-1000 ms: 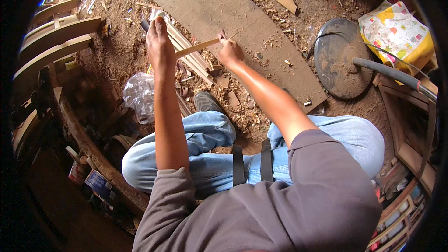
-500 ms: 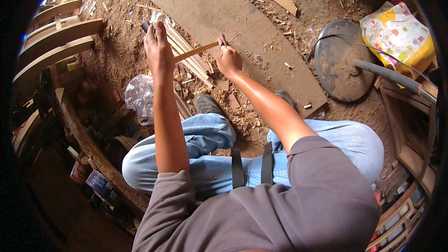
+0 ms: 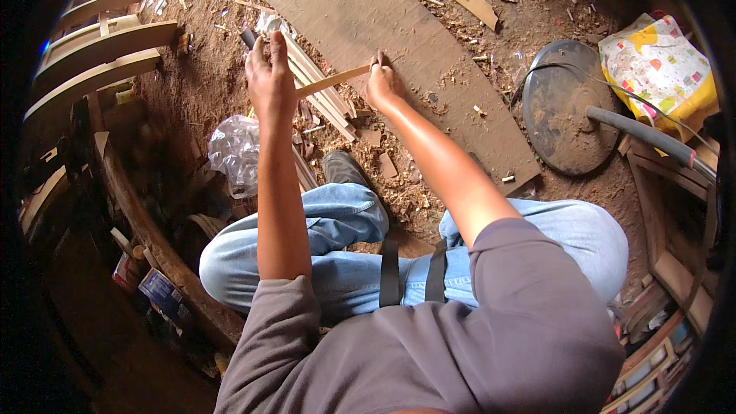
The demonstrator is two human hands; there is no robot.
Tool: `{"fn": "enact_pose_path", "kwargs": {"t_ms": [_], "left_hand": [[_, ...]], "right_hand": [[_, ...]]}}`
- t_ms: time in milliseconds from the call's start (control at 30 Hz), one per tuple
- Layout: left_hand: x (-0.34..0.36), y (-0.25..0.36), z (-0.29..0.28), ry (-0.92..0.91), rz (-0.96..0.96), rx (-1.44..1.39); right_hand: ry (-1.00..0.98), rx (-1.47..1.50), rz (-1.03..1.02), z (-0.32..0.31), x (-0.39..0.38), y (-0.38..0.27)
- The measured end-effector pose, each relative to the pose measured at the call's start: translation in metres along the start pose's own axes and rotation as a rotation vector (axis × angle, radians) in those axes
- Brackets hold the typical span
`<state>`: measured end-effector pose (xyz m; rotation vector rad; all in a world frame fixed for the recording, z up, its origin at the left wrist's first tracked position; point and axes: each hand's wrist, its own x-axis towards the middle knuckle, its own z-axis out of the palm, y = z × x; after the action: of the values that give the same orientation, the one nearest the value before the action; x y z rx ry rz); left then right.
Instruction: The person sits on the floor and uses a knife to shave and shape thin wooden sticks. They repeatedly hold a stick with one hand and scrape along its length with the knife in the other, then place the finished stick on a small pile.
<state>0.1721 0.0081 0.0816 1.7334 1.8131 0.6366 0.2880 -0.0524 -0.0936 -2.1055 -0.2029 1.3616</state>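
The left hand point(image 3: 270, 80) is clenched around one end of a thin wooden stick point(image 3: 331, 80), fingers wrapped over it, back of the hand toward the camera. The right hand point(image 3: 382, 84) grasps the stick's other end, its grip closed with what looks like a small dark tool poking up above the knuckles, though it is too small to be sure. The stick runs nearly level between the two hands, tilted slightly upward to the right, held in the air above a bundle of pale wooden slats point(image 3: 322, 96) lying on the dirt floor point(image 3: 207, 84). Compared with a second ago, the left hand has lifted a little and sits higher over the slats, and the stick has gone from sloping down toward the left to almost level; the right hand has stayed close to the edge of the long flat board point(image 3: 399, 38). A crumpled clear plastic bag point(image 3: 234, 153) lies on the floor just left of the left forearm. The person sits with legs in blue jeans point(image 3: 337, 222), one dark shoe point(image 3: 341, 169) near the wood chips. To the right lie a round dark metal lid point(image 3: 571, 107), dusted with sawdust, and a colourful yellow bag point(image 3: 663, 69). Curved wooden pieces point(image 3: 92, 69) are stacked at the far left.
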Motion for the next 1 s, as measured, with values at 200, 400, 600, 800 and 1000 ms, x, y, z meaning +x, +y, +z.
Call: {"fn": "enact_pose_path", "kwargs": {"t_ms": [200,400,600,800,1000], "left_hand": [[-0.007,0.017,0.001,0.042,0.073,0.036],[-0.016,0.031,0.005,0.033,0.069,0.065],[-0.018,0.037,0.009,0.018,0.064,0.091],[-0.006,-0.002,-0.009,0.086,-0.036,0.255],[0.011,-0.029,-0.013,0.072,0.036,0.183]], "right_hand": [[0.032,-0.229,-0.018,0.001,-0.001,-0.001],[-0.017,-0.263,-0.134,-0.002,0.01,0.01],[-0.385,-0.521,-0.239,0.031,-0.022,0.032],[-0.551,-0.694,-0.384,0.059,-0.073,0.062],[-0.525,-0.609,-0.365,0.047,-0.042,0.034]]}}
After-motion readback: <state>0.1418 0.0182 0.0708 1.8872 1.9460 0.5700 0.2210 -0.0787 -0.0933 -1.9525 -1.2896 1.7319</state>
